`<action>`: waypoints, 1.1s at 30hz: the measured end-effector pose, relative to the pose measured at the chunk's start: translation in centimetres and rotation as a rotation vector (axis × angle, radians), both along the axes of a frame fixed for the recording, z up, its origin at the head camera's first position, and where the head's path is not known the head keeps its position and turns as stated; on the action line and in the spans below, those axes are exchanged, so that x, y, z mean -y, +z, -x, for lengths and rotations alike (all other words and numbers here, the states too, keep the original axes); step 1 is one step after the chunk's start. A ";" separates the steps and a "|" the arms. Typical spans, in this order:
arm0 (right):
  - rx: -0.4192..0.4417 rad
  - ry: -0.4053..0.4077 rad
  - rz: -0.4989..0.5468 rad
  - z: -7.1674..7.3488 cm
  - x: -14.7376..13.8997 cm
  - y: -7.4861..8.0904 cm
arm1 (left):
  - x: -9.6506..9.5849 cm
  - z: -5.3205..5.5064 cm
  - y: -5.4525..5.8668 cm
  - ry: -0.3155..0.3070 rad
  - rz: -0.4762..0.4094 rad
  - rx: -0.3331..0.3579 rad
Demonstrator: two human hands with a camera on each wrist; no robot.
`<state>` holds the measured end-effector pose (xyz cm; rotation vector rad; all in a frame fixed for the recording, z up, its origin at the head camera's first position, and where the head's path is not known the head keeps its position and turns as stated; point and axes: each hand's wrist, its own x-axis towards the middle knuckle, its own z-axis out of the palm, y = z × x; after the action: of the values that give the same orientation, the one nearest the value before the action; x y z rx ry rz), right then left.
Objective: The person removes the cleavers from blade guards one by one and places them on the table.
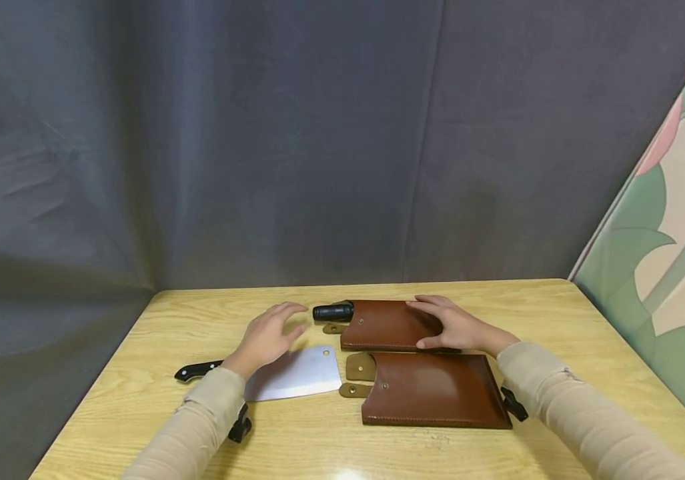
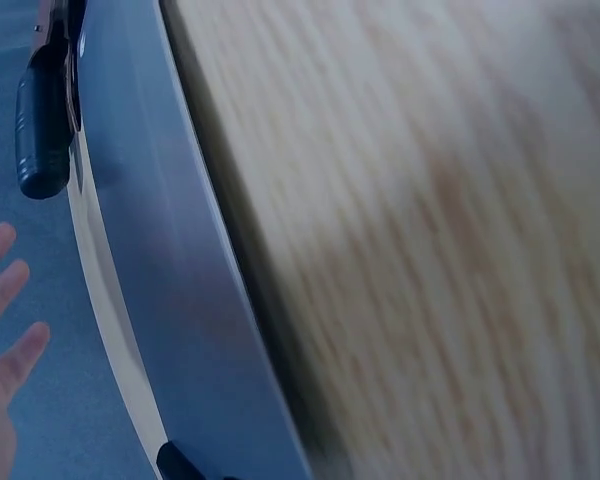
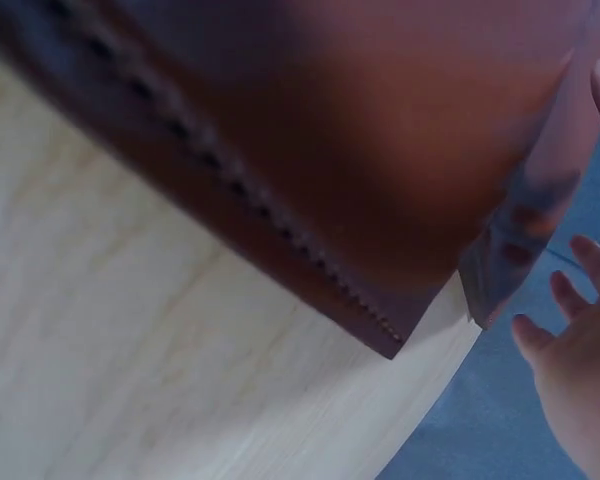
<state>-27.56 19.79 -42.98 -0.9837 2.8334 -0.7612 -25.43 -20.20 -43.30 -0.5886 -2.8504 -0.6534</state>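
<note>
A cleaver (image 1: 303,375) with a wide steel blade and black riveted handle lies on the left of the table. My left hand (image 1: 265,341) hovers over it with fingers spread, holding nothing; in the left wrist view the blade (image 2: 180,260) fills the left part. Farther back, a brown leather sheath (image 1: 378,327) lies flat with a black handle (image 1: 333,313) sticking out of its left end. My right hand (image 1: 456,327) is over the right part of that sheath, fingers spread and loosely bent. In front lies a second brown sheath (image 1: 432,393), its snap straps at the left.
The pale wooden table (image 1: 294,447) carries all of this. A dark grey curtain (image 1: 318,147) hangs behind its back edge. At the right stands a panel (image 1: 666,267) with a painted flower pattern.
</note>
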 end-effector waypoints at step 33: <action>0.085 0.006 -0.142 1.7 0.4 -0.7 | -2.4 0.3 -0.6 0.018 -0.011 0.014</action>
<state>-29.22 19.39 -43.71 -0.9164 2.7660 -0.5774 -25.69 -17.85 -43.94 -0.5585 -2.8592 -0.6729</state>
